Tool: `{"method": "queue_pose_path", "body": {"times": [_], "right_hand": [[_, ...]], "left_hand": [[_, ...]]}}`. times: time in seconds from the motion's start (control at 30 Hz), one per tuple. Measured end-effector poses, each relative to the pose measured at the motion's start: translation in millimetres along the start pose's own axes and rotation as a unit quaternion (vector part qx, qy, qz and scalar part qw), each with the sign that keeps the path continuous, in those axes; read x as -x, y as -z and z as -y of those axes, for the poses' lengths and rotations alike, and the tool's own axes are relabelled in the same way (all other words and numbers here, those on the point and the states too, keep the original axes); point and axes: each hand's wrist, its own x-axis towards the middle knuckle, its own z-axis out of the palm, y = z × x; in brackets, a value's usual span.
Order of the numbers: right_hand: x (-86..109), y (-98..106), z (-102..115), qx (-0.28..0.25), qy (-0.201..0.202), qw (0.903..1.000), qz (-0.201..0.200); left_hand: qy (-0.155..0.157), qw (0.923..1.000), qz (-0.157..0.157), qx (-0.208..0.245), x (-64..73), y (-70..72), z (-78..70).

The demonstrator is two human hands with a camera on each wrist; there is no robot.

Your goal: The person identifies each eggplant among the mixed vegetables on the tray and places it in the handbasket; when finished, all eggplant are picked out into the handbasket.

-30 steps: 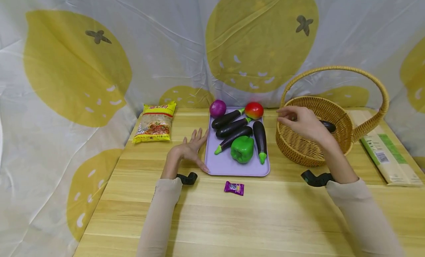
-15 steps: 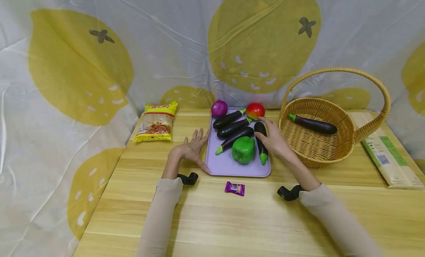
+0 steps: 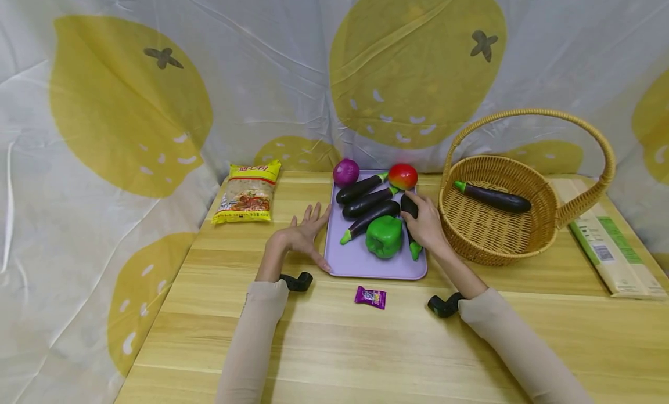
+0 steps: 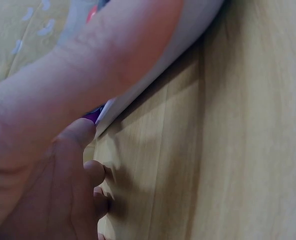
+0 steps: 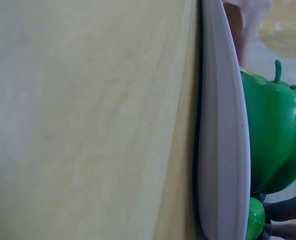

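My right hand (image 3: 427, 224) is over the right side of the lilac tray (image 3: 376, 269), thumb and fingers around a dark eggplant (image 3: 409, 204) that lies lengthwise there. Its green stem end (image 5: 255, 220) shows below the green bell pepper (image 5: 275, 132) in the right wrist view. My left hand (image 3: 297, 237), fingers spread, rests against the tray's left edge. Three more eggplants lie slantwise on the tray, the middle one (image 3: 370, 202) among them. A purple onion (image 3: 346, 172) and a red fruit (image 3: 403, 176) sit at the far corners.
Right of the tray stands a wicker basket (image 3: 460, 241) with a tall handle and one eggplant (image 3: 496, 197) inside. A flat packet (image 3: 611, 247) lies beyond it. A yellow food bag (image 3: 247, 192) is at the left, a small purple packet (image 3: 370, 297) in front.
My right hand has come left from above the basket to the rightmost eggplant on the tray and closed around it. The left hand has stayed at the tray's edge.
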Motion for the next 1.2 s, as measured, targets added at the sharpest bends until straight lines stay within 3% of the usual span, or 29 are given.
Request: {"method": "queue_pose_path", "body": {"times": [0.53,0.83,1.0,1.2], "right_hand": [[-3.6,4.9,2.4,0.004,0.004,0.9999,-0.014],[-4.0,15.8,10.1,-0.001,0.038,0.9992,-0.017],[-0.9,28.5,20.4,-0.043,0.048,0.9979,0.008],[0.2,58.7,35.7,-0.102,0.050,0.9927,0.040]], "left_hand": [[-0.002,1.0000,-0.001,-0.003,-0.3,0.7,-1.8],[-0.001,1.0000,-0.004,-0.006,0.3,1.0,-3.3],[0.001,1.0000,-0.002,-0.008,0.8,1.0,-3.0],[0.000,1.0000,-0.003,-0.006,1.3,0.9,-2.3]]}}
